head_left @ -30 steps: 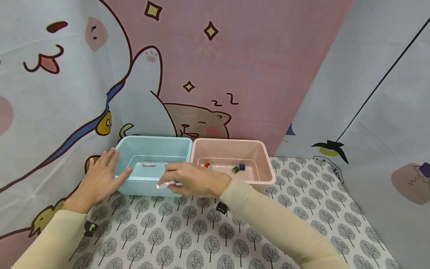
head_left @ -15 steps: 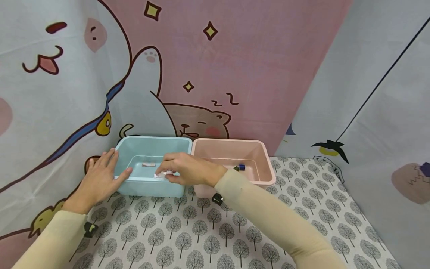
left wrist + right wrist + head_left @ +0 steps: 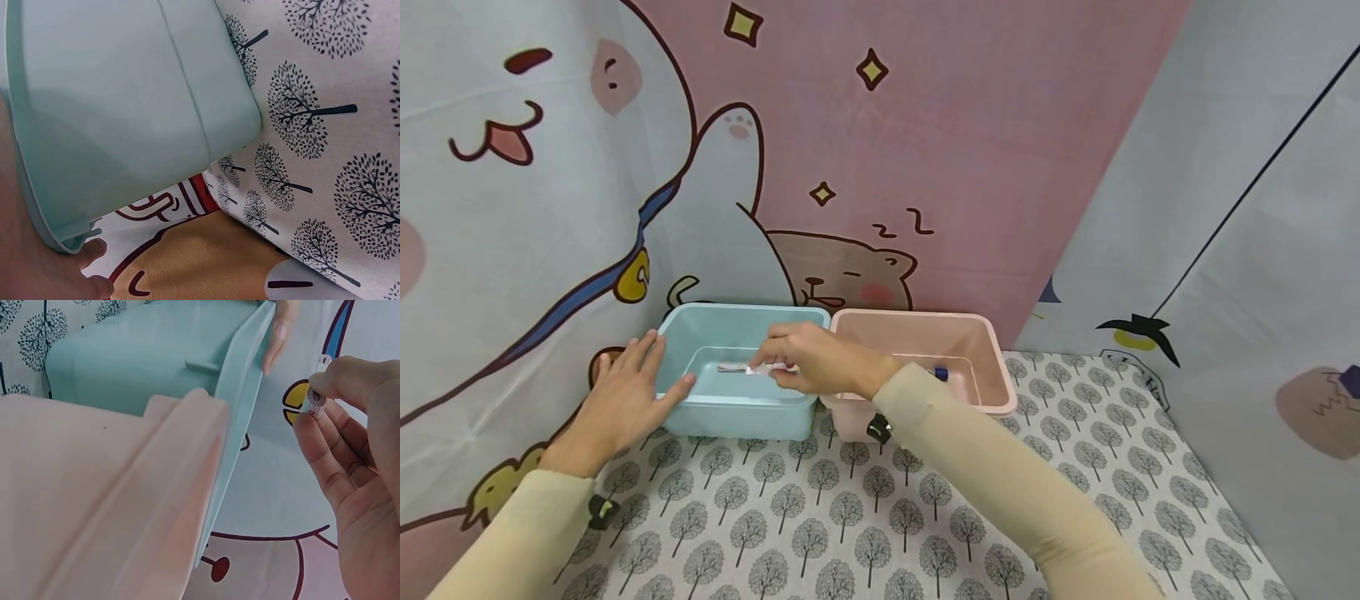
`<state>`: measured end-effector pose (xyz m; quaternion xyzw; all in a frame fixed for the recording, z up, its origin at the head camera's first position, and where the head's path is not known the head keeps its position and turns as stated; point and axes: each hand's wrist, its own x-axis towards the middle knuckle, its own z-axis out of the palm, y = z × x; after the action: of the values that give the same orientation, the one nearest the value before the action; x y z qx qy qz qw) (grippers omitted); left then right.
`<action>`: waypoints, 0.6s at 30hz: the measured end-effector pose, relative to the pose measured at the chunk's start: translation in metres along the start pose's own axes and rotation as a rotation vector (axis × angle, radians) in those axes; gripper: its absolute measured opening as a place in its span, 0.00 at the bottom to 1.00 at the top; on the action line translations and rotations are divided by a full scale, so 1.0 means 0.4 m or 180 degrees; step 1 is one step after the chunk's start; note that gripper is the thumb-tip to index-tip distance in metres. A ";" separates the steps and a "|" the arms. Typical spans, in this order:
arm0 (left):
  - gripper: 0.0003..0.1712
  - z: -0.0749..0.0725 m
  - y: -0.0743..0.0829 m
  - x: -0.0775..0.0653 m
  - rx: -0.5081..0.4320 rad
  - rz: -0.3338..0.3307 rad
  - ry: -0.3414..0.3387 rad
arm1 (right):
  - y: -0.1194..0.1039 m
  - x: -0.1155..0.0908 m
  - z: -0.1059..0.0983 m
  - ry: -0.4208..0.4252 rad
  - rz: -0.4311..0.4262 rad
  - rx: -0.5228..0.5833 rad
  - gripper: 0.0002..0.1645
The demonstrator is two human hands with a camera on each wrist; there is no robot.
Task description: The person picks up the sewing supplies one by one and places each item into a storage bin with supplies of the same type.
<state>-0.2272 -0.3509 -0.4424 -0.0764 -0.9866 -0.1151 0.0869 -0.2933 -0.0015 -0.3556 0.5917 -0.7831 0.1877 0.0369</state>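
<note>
My right hand [image 3: 820, 358] is over the right part of the light blue bin [image 3: 737, 421]. Between thumb and fingertips it pinches a small white packet [image 3: 317, 394] with dark and pink print, a narrow strip whose exact kind I cannot tell. A similar pale strip [image 3: 730, 368] lies on the bin's floor, left of that hand. My left hand [image 3: 621, 400] rests at the bin's left front corner, fingers spread along the outside and thumb at the front rim. In the left wrist view, fingertips [image 3: 94, 250] show beyond the rim.
A peach bin [image 3: 917, 317] stands against the blue bin's right side. Inside it a small dark blue cylinder [image 3: 941, 374] shows beside my right sleeve, which hides much of its floor. Both bins stand on a tree-print cloth [image 3: 850, 533], before a cartoon-printed backdrop [image 3: 970, 167].
My right hand has moved forward with the white packet, from the blue bin's front rim to over its inside. The right sleeve now covers more of the peach bin. My left hand stays put.
</note>
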 end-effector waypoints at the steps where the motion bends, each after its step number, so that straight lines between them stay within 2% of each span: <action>1: 0.61 0.000 0.000 0.000 0.0004 0.0000 0.0000 | 0.003 0.003 -0.001 0.0010 0.0009 -0.0006 0.19; 18: 0.61 0.003 -0.002 0.001 0.0015 0.0016 0.0034 | 0.041 0.061 -0.006 0.0002 0.0351 -0.0009 0.18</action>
<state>-0.2280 -0.3513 -0.4437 -0.0780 -0.9862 -0.1129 0.0927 -0.3164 -0.0193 -0.3507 0.5475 -0.8148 0.1886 0.0276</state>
